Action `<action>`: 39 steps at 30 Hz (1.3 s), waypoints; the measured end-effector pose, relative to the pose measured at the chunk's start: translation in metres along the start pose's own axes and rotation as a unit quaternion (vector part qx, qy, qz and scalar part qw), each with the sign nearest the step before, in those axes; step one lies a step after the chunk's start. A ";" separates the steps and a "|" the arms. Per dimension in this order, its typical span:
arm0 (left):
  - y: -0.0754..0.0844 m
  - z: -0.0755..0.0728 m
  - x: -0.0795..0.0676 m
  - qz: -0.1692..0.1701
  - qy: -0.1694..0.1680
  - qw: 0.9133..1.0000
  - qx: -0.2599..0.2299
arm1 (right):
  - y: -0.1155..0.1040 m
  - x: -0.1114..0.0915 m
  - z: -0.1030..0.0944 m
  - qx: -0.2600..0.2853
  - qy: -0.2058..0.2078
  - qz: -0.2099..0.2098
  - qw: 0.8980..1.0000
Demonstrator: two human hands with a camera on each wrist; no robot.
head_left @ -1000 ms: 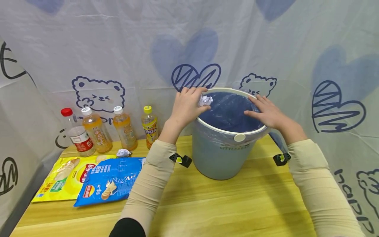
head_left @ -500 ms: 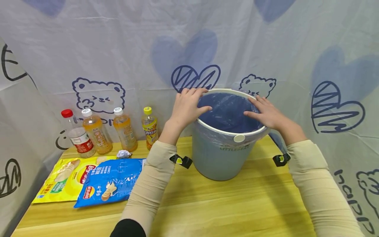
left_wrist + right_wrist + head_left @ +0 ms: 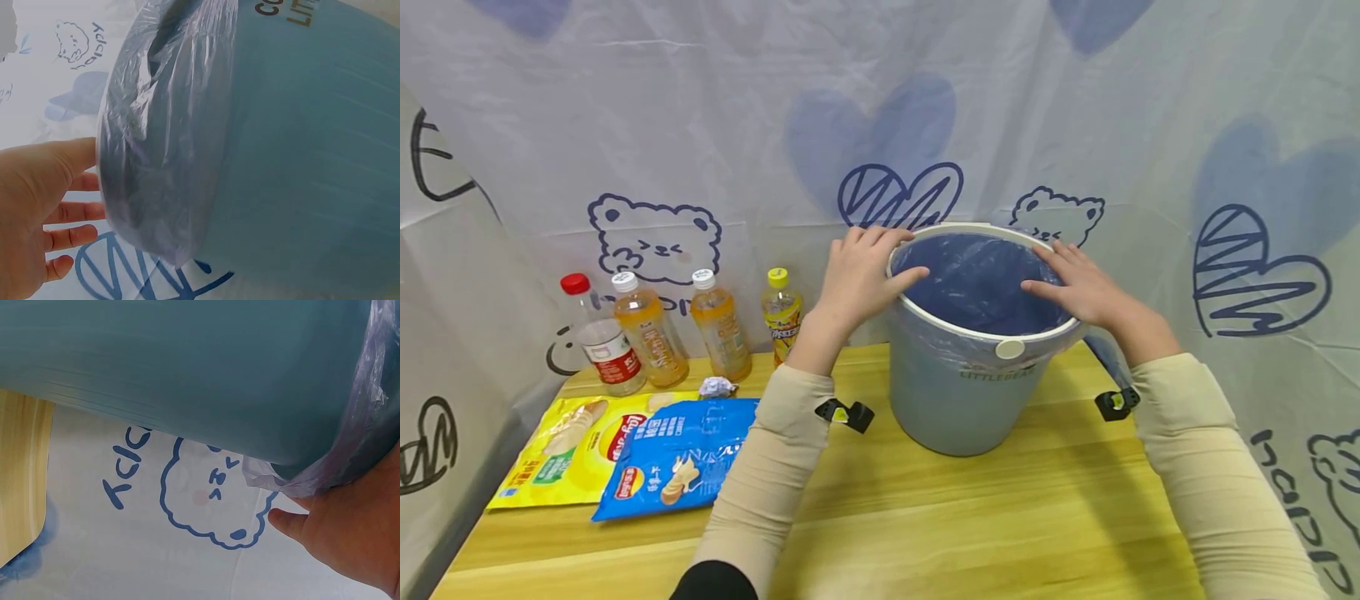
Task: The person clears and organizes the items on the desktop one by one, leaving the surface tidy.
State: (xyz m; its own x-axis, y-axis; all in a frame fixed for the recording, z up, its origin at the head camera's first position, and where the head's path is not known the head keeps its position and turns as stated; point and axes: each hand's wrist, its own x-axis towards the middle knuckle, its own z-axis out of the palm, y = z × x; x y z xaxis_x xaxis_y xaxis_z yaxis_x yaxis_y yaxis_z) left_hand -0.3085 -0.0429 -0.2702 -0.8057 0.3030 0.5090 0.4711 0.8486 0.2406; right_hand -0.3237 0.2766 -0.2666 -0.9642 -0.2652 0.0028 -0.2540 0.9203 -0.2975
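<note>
The round grey-blue plastic bin [image 3: 958, 408] stands at one o'clock on the yellow wood-grain table [image 3: 992, 525]; my left hand [image 3: 861, 271] is at its nine o'clock, my right hand [image 3: 1086, 287] at three, both loosely spread.

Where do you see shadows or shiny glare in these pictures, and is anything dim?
Head view: a soft shadow crosses the table to the bin's right, and faint glints show on the liner inside it; left wrist view: bright streaks on the liner's crinkled plastic; right wrist view: the bin's side looks dim.
</note>
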 end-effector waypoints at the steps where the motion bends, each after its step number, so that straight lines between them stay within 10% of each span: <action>1: -0.001 -0.001 -0.002 -0.001 0.002 1.000 -0.001 | 0.000 0.000 0.000 0.000 0.000 0.000 1.000; 39: -0.080 0.006 -0.102 -0.059 0.071 0.996 -0.005 | 0.001 0.000 0.000 0.000 0.002 -0.004 1.000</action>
State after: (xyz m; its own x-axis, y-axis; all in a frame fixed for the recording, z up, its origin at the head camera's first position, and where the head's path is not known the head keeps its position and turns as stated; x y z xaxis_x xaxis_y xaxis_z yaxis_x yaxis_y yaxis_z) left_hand -0.2661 -0.1386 -0.3463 -0.7969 0.1370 0.5884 0.3810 0.8698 0.3135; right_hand -0.3239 0.2774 -0.2674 -0.9627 -0.2703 0.0096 -0.2608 0.9183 -0.2978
